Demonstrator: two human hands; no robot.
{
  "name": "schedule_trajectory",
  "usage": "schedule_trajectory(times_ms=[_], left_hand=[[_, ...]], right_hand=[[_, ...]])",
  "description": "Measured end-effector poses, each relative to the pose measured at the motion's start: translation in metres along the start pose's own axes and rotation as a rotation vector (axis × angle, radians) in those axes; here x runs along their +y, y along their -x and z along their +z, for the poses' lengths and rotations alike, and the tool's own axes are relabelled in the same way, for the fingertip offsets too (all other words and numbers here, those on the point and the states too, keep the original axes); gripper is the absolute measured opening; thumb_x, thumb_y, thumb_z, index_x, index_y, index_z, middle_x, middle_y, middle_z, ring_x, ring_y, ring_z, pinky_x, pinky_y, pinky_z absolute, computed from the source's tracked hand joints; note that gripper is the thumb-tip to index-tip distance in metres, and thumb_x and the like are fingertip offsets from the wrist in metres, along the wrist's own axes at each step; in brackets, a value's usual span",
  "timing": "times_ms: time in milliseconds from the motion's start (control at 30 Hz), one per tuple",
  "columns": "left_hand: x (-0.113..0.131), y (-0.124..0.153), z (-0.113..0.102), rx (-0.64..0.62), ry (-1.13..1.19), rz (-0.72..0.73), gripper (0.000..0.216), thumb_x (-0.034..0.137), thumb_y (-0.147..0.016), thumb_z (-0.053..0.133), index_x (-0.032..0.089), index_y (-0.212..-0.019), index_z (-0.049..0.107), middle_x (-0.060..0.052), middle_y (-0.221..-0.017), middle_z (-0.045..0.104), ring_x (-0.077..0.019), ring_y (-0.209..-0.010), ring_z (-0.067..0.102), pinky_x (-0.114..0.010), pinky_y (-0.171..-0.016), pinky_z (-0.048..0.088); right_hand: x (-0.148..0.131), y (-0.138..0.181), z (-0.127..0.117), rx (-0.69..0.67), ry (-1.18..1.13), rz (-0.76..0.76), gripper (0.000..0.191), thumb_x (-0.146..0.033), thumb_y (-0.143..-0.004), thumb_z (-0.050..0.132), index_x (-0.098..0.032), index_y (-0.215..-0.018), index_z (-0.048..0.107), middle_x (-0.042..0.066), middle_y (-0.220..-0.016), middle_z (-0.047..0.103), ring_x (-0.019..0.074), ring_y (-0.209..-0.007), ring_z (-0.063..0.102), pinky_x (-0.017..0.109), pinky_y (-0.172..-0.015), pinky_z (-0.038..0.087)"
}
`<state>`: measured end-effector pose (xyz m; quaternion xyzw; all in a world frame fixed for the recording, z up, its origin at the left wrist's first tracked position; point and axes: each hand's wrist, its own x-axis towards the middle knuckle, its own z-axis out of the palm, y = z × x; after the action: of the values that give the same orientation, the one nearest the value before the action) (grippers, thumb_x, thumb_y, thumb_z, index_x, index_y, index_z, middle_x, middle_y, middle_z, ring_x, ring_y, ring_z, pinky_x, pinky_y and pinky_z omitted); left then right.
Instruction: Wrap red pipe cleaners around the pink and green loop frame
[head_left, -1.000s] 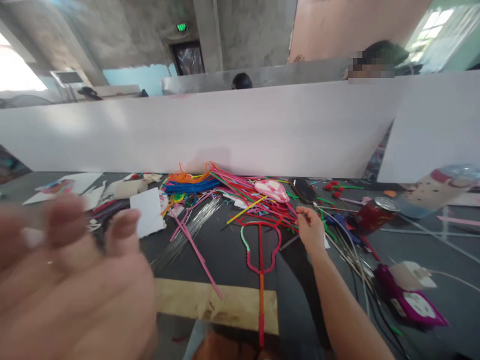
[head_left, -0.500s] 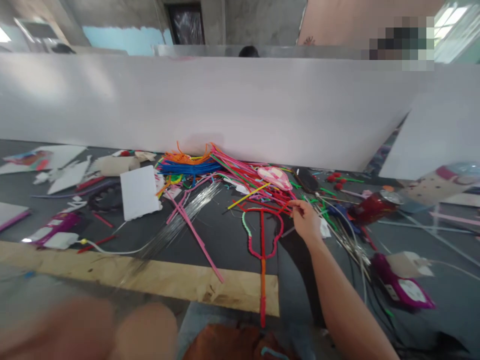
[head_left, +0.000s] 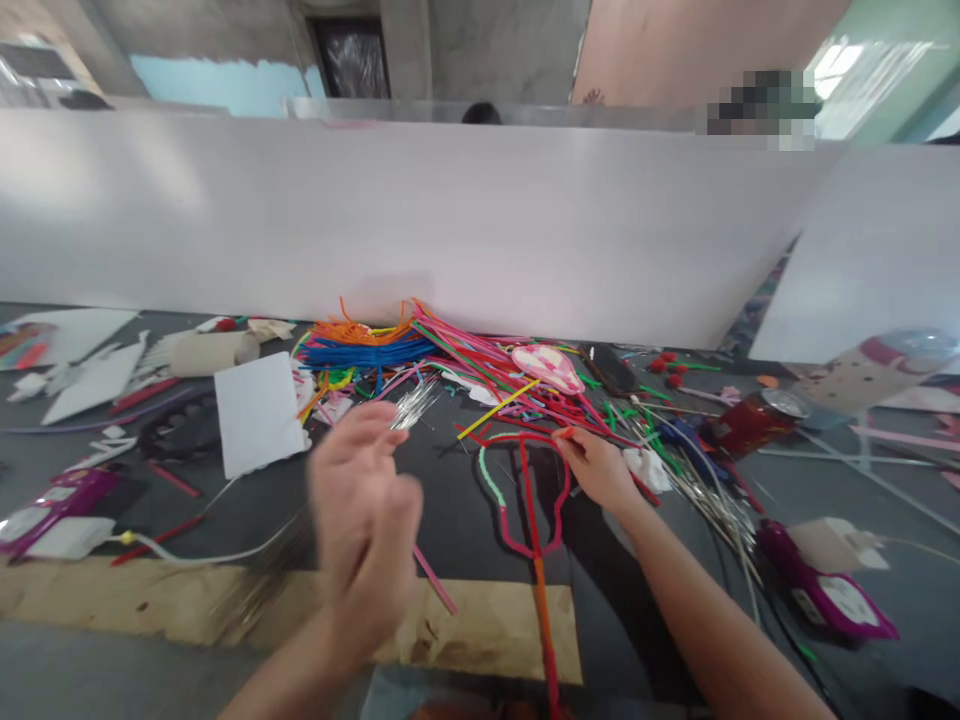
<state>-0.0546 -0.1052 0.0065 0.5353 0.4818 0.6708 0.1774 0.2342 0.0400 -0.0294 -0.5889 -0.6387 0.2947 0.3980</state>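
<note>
A bulb-shaped outline of pipe cleaners (head_left: 556,515), pink and red with a pale green stretch on its left, lies on the dark table. Down its middle runs a red and orange pipe-cleaner stem (head_left: 541,590) that reaches past the near edge. My right hand (head_left: 596,468) pinches the outline at its upper right, thumb and fingertips closed. My left hand (head_left: 364,510), smeared by motion, hovers left of the outline with fingers loosely curled and thumb apart; nothing shows in it. A yellow pipe cleaner (head_left: 498,410) lies just behind the outline.
Heaps of blue pipe cleaners (head_left: 367,351) and pink ones lie against a white partition (head_left: 465,220). A white card (head_left: 259,415) and a purple glue gun (head_left: 56,510) are at left. A red can (head_left: 757,422), bottle (head_left: 885,375) and second purple glue gun (head_left: 825,590) stand or lie right.
My left hand has risen from the lower left to above the table. My right hand has come nearer and now grips the outline's upper right. The view has shifted slightly.
</note>
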Motion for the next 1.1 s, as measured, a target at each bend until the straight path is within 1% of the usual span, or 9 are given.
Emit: schedule_trajectory(times_ms=[33, 100, 233, 367, 600, 700, 833, 967, 1100], left_hand=[[-0.002, -0.032, 0.027, -0.008, -0.008, 0.012, 0.034, 0.034, -0.085, 0.055, 0.028, -0.118, 0.05, -0.006, -0.123, 0.051, -0.0227, -0.115, 0.049, -0.04, -0.097, 0.041], [-0.007, -0.081, 0.065, -0.169, -0.066, -0.007, 0.037, 0.036, -0.083, 0.056, 0.022, -0.117, 0.051, -0.009, -0.121, 0.052, -0.0239, -0.114, 0.049, -0.041, -0.099, 0.037], [-0.017, -0.13, 0.088, -0.605, -0.187, -0.212, 0.028, 0.042, -0.08, 0.056, 0.021, -0.096, 0.067, -0.006, -0.102, 0.067, -0.0235, -0.1, 0.058, -0.033, -0.093, 0.041], [-0.032, -0.141, 0.097, -1.046, -0.012, -0.533, 0.03, 0.044, -0.076, 0.06, 0.019, -0.087, 0.073, -0.007, -0.09, 0.072, -0.0224, -0.086, 0.065, -0.03, -0.08, 0.048], [-0.059, -0.122, 0.126, -1.505, 0.141, -0.915, 0.043, 0.06, -0.071, 0.059, 0.02, -0.081, 0.072, -0.006, -0.072, 0.073, -0.0168, -0.064, 0.065, -0.023, -0.059, 0.048], [-0.068, -0.109, 0.133, -1.566, 0.25, -1.084, 0.044, 0.06, -0.072, 0.058, 0.018, -0.077, 0.069, -0.006, -0.062, 0.071, -0.0162, -0.055, 0.064, -0.024, -0.054, 0.047], [-0.077, -0.098, 0.138, -1.511, 0.338, -1.205, 0.035, 0.051, -0.073, 0.063, 0.016, -0.073, 0.068, -0.006, -0.06, 0.07, -0.0155, -0.054, 0.064, -0.024, -0.055, 0.048], [-0.08, -0.098, 0.139, -1.5, 0.418, -1.265, 0.028, 0.042, -0.075, 0.06, 0.015, -0.074, 0.069, -0.008, -0.063, 0.071, -0.0171, -0.058, 0.066, -0.026, -0.059, 0.048], [-0.083, -0.098, 0.139, -1.492, 0.463, -1.27, 0.021, 0.032, -0.076, 0.058, 0.014, -0.072, 0.069, -0.007, -0.061, 0.071, -0.0169, -0.058, 0.066, -0.026, -0.06, 0.049]], right_hand=[[-0.004, 0.001, 0.001, -0.01, -0.024, -0.016, 0.022, -0.039, -0.077, 0.055, -0.021, -0.081, 0.066, 0.003, -0.069, 0.066, 0.0192, -0.062, 0.06, 0.03, -0.061, 0.045], [-0.014, 0.004, 0.002, -0.049, -0.079, -0.047, 0.025, -0.042, -0.08, 0.053, -0.02, -0.084, 0.065, 0.003, -0.074, 0.067, 0.0185, -0.067, 0.061, 0.029, -0.062, 0.047], [-0.03, 0.018, 0.01, -0.139, -0.319, -0.014, 0.028, -0.045, -0.083, 0.053, -0.019, -0.089, 0.064, 0.005, -0.078, 0.067, 0.0185, -0.07, 0.062, 0.03, -0.062, 0.051], [-0.029, 0.029, 0.015, -0.191, -0.579, 0.048, 0.025, -0.044, -0.08, 0.059, -0.022, -0.09, 0.065, 0.008, -0.096, 0.067, 0.0199, -0.078, 0.064, 0.033, -0.066, 0.055], [-0.021, 0.035, 0.014, -0.293, -0.689, 0.128, 0.023, -0.044, -0.077, 0.063, -0.022, -0.084, 0.065, 0.009, -0.101, 0.066, 0.0218, -0.083, 0.064, 0.036, -0.072, 0.055], [-0.023, 0.036, 0.017, -0.315, -0.598, 0.106, 0.022, -0.043, -0.079, 0.061, -0.022, -0.084, 0.065, 0.008, -0.1, 0.066, 0.0206, -0.087, 0.064, 0.034, -0.077, 0.053], [-0.022, 0.035, 0.022, -0.266, -0.496, 0.059, 0.016, -0.037, -0.081, 0.06, -0.023, -0.082, 0.066, 0.007, -0.098, 0.066, 0.0198, -0.093, 0.062, 0.031, -0.083, 0.049], [-0.018, 0.034, 0.023, -0.165, -0.405, 0.082, 0.012, -0.033, -0.079, 0.061, -0.022, -0.081, 0.066, 0.006, -0.089, 0.066, 0.0195, -0.085, 0.062, 0.029, -0.076, 0.051], [-0.017, 0.036, 0.02, -0.203, -0.278, 0.028, 0.008, -0.028, -0.08, 0.059, -0.022, -0.081, 0.065, 0.005, -0.084, 0.066, 0.019, -0.078, 0.062, 0.028, -0.072, 0.05]])
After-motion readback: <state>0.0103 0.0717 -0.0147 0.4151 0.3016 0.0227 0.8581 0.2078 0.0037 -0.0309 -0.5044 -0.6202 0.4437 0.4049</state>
